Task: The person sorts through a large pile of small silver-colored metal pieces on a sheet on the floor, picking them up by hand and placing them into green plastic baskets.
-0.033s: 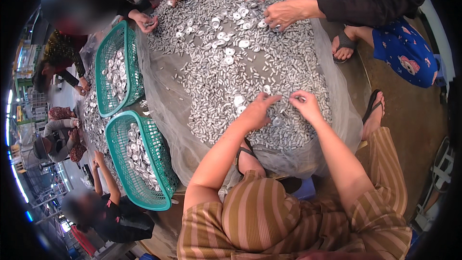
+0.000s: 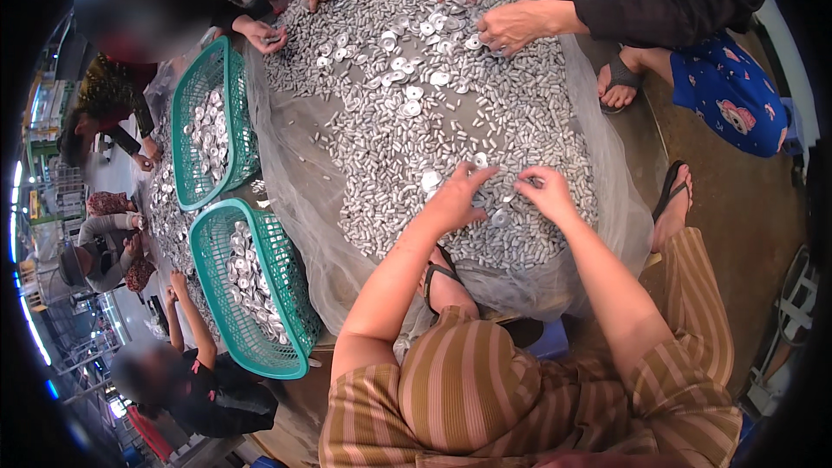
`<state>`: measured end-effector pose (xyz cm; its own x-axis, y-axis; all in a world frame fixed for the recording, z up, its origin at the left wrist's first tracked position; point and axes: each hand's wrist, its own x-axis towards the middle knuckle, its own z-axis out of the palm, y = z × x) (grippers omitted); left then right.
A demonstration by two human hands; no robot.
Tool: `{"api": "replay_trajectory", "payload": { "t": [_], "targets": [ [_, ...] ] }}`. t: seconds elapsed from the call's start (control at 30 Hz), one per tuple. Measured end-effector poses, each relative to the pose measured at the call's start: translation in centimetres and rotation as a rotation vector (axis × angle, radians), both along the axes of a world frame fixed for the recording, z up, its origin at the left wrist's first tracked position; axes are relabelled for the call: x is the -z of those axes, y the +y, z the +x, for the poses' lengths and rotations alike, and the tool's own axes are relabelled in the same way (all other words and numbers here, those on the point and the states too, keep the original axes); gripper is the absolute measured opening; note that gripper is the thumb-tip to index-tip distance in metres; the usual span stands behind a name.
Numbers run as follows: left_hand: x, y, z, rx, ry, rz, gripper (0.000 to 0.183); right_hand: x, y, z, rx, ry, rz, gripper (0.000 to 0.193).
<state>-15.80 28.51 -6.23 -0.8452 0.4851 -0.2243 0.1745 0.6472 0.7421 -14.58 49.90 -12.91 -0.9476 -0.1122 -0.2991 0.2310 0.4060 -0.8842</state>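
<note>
Small grey metal cylinders [image 2: 381, 199] lie in a wide loose layer on a sheet-covered surface in front of me. Over the near part of this layer is my left hand [image 2: 458, 199], its thumb and fingers apart and nothing visible in its grasp. My right hand [image 2: 546, 193] is a short way to the right, thumb and fingertips pinched together low over the cylinders. Whatever lies in that pinch is too small to make out. A round pale metal disc [image 2: 479, 159] rests just beyond my left fingers, and another disc [image 2: 431, 180] lies left of them.
Two green plastic baskets [image 2: 201, 284] with metal discs [image 2: 251, 286] stand at the left. More discs [image 2: 412, 93] lie farther back among the cylinders. A co-worker's hands [image 2: 511, 26] work at the far right, another's [image 2: 260, 36] at the far left. Translucent sheeting [image 2: 299, 165] edges the pile.
My left hand has shifted slightly left, its fingers a little more spread. My right hand has moved very slightly. The baskets stay where they were.
</note>
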Motion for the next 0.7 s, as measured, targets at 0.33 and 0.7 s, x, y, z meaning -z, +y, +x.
{"api": "replay_trajectory", "payload": {
  "t": [0.33,0.7],
  "targets": [
    [3.6,-3.2,-2.6,-0.150,0.174,-0.149,0.038,-3.3,-4.0,1.4,-0.199,0.171,0.511,0.033],
    [3.6,-3.2,-1.3,-0.173,0.055,0.033,0.019,-3.4,-3.2,1.1,-0.224,0.230,0.549,0.028]
  ]
}}
